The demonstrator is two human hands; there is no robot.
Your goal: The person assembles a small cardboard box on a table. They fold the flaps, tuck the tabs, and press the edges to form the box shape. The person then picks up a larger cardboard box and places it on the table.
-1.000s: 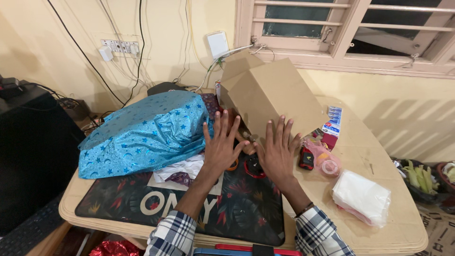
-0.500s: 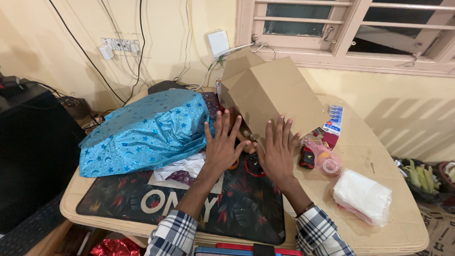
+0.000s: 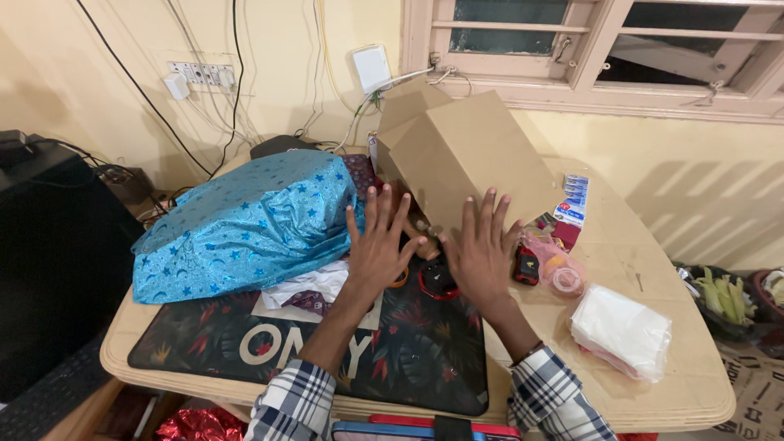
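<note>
My left hand (image 3: 377, 245) and my right hand (image 3: 482, 250) are both spread flat, fingers apart, palms down, held side by side over the middle of the table. Neither holds anything. Just beyond the fingertips a tilted brown cardboard box (image 3: 472, 159) leans on the clutter. Left of my left hand lies a bundle wrapped in shiny blue star-patterned paper (image 3: 245, 225). Under and between the hands sit small items, among them a red ring-shaped thing (image 3: 438, 282) on a dark floral mat (image 3: 408, 359).
A wooden table (image 3: 645, 269) carries a white plastic-wrapped packet (image 3: 619, 331), a pink bag with small items (image 3: 555, 269), and a blue-white packet (image 3: 573, 204). Wall sockets and cables hang behind. A black unit (image 3: 57, 261) stands left; a bowl of vegetables (image 3: 723, 298) is right.
Both hands shifted slightly up and forward toward the cardboard box; the view dipped a little. Nothing was taken hold of.
</note>
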